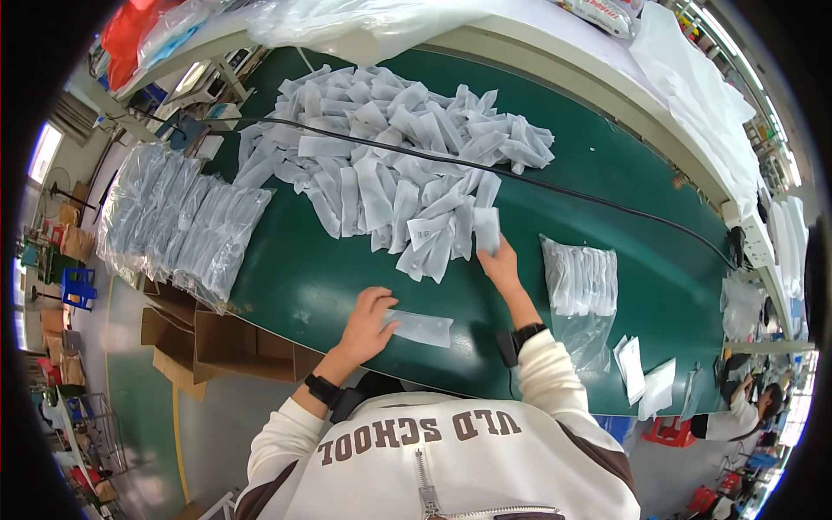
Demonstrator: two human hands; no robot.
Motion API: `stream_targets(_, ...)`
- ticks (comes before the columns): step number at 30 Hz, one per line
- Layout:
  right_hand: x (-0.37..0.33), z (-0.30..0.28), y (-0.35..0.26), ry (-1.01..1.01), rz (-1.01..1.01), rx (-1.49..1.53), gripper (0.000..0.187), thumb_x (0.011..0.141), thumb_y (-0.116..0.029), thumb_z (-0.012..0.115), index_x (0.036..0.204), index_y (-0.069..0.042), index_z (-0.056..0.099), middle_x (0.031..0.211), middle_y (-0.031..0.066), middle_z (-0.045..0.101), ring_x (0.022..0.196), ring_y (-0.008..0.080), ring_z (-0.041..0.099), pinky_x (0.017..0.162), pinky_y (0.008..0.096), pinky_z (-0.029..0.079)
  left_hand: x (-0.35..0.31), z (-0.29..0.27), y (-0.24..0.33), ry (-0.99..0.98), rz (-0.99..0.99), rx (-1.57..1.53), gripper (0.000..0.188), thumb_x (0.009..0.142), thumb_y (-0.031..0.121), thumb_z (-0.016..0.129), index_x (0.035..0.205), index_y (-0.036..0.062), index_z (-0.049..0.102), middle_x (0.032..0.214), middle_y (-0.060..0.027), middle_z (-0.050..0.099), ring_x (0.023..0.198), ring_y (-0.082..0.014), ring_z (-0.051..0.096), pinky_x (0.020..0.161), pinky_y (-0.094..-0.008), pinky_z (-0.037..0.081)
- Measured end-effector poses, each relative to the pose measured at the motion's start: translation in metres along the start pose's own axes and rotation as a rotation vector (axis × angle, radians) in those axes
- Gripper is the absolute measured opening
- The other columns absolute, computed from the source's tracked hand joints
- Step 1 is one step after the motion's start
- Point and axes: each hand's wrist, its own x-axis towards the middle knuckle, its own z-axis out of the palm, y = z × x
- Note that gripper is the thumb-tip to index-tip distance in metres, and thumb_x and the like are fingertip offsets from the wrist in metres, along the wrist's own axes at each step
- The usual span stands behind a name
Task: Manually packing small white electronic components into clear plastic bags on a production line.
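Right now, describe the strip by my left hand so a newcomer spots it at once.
Find the green table and its pale heap. Between that heap and the near edge, beside your left hand, is the translucent strip: lying flat alone, unlike the piled ones.

The location is a factory workshop. Indicators on the long green desk (299, 286) are a bulk heap of pale sleeves (373, 165) and filled clear bags (217, 230); cardboard boxes (247, 347) stand below its edge. Further indicators: a green-painted floor (134, 390) with a yellow line (178, 442), and a co-worker (732, 422) at right.
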Motion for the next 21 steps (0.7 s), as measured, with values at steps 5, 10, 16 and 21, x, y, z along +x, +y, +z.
stream_targets(5, -0.034, -0.02, -0.018, -0.165, 0.411, 0.868, 0.024, 0.091, -0.016, 0.064, 0.111, -0.002, 0.061, 0.09, 0.0055, 0.067, 0.073, 0.0164, 0.064, 0.067, 0.0302, 0.052, 0.008, 0.032, -0.014, -0.295, 0.253, 0.123, 0.042, 0.077, 0.01, 0.074, 0.115, 0.0037, 0.057, 0.119, -0.0154, 0.053, 0.112, -0.0366, 0.051, 0.096, -0.0437, 0.045)
stream_targets(10, -0.051, -0.011, -0.032, -0.203, 0.261, 0.728, 0.021, 0.09, -0.012, 0.065, 0.106, 0.0, 0.062, 0.084, 0.0066, 0.067, 0.071, 0.0155, 0.064, 0.065, 0.0291, 0.052, 0.014, 0.043, -0.014, -0.467, 0.219, 0.202, 0.04, 0.076, 0.012, 0.076, 0.11, 0.004, 0.057, 0.11, -0.0143, 0.052, 0.104, -0.0352, 0.052, 0.089, -0.045, 0.046)
stream_targets(16, -0.069, 0.029, -0.066, -0.231, -0.29, 0.203, 0.032, 0.081, -0.019, 0.074, 0.108, -0.005, 0.065, 0.099, 0.0154, 0.064, 0.092, 0.0288, 0.064, 0.078, 0.0389, 0.052, 0.01, 0.046, -0.01, -0.445, 0.2, 0.163, 0.036, 0.072, 0.012, 0.077, 0.099, 0.0042, 0.055, 0.099, -0.0144, 0.051, 0.096, -0.0342, 0.053, 0.085, -0.0447, 0.045)
stream_targets(21, -0.081, 0.009, -0.076, -0.342, -0.251, -0.178, 0.034, 0.078, -0.021, 0.077, 0.107, -0.007, 0.065, 0.107, 0.016, 0.061, 0.101, 0.0348, 0.059, 0.085, 0.0422, 0.05, -0.006, 0.036, -0.017, -0.487, 0.246, 0.057, 0.033, 0.074, 0.009, 0.075, 0.099, 0.0043, 0.054, 0.1, -0.0149, 0.049, 0.099, -0.0353, 0.052, 0.087, -0.0443, 0.045)
